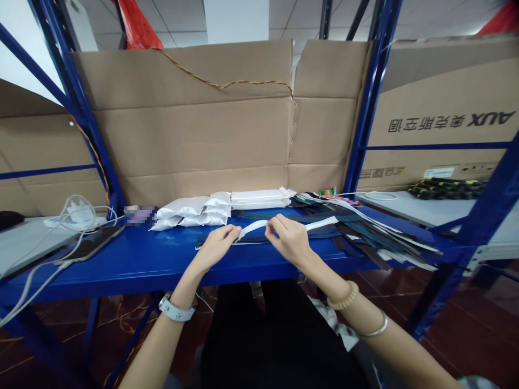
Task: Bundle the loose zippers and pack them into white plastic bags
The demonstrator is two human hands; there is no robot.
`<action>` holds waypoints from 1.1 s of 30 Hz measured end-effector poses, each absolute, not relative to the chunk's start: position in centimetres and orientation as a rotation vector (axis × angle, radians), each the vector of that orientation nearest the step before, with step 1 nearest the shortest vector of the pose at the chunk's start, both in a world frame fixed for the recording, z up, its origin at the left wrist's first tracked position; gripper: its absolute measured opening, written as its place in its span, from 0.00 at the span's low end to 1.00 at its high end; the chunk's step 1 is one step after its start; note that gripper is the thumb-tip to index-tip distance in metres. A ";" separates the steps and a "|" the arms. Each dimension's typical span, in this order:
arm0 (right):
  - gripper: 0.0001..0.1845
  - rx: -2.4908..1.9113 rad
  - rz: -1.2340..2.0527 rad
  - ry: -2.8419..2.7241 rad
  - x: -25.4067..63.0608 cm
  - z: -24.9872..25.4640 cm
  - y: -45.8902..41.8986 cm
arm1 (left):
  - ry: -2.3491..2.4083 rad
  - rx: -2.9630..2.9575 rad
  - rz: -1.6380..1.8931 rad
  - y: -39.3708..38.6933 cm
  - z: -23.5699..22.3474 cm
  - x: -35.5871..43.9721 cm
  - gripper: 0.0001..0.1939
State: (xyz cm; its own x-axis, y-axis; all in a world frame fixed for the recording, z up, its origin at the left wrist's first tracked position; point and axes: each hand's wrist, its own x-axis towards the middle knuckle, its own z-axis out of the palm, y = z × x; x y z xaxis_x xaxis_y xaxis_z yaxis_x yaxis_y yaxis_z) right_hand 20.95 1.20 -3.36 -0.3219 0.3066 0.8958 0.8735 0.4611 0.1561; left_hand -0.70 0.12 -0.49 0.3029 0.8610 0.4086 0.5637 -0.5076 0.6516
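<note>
As grips point(218, 246) point(290, 237) pinch closed, white strip point(252, 227), bowed

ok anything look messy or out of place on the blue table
The strips on the right look untidy: fanned out unevenly, some ends apparently poking past the front edge of the table, while the white packets sit stacked.

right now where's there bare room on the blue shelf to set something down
The widest bare patch of blue shelf lies between the dark flat device, white packets and left hand. Crowded: right of the right hand, where loose strips heap up.
</note>
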 end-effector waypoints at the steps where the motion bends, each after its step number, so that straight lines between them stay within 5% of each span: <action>1: 0.13 -1.009 -0.803 -1.835 21.0 -3.6 1.2 | 1.260 2.209 1.032 0.1 -0.5 -0.7 0.20; 17: 0.15 -0.947 -0.639 -2.235 20.6 -4.8 -0.6 | 1.194 2.074 1.253 -0.5 -0.4 0.6 0.13; 22: 0.01 -0.886 -0.084 -2.143 20.3 -3.8 -1.5 | 1.135 2.253 1.172 -1.5 0.4 0.8 0.13; 27: 0.10 -0.802 0.483 -1.880 20.0 -2.8 -2.6 | 1.180 2.541 1.027 -2.4 1.1 0.8 0.12; 33: 0.20 -0.790 0.710 -2.061 19.3 -3.1 -2.8 | 1.158 2.456 0.998 -2.8 0.6 1.7 0.13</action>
State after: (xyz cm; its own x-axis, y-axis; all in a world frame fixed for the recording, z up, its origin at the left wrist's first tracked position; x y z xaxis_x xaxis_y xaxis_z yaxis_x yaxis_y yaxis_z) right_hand 19.30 -2.76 -3.14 -0.4853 0.7330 0.4767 0.2843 0.6478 -0.7067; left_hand 1.71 -2.75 0.62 0.4501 0.7541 0.4782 0.5845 -0.6537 0.4806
